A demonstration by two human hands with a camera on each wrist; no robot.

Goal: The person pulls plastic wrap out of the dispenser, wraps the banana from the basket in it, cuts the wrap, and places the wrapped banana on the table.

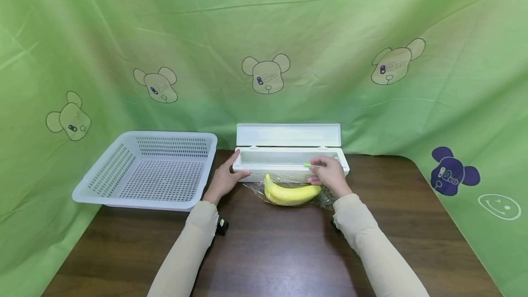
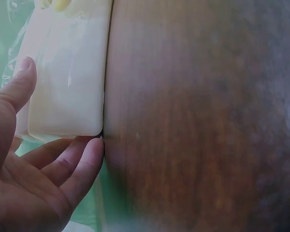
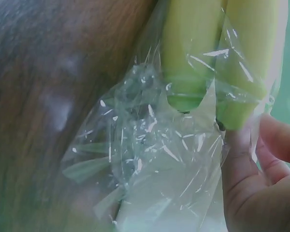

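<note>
A white cling film dispenser box (image 1: 257, 175) stands at the back of the table with its lid (image 1: 288, 135) raised. My left hand (image 1: 224, 178) holds its left end; in the left wrist view the thumb lies along one side and the fingers touch the end face (image 2: 67, 106). Toward the box's right side, my right hand (image 1: 330, 175) pinches a small green slider (image 1: 307, 165) on the front edge. Yellow bananas (image 1: 290, 196) lie against the box front, with clear cling film (image 3: 150, 140) over and around them. The right wrist view does not show the slider.
To the left stands a white perforated plastic basket (image 1: 185, 205), close to my left forearm. A green curtain (image 1: 317, 81) with printed bear heads hangs behind the brown wooden table (image 1: 264, 251) and around its sides.
</note>
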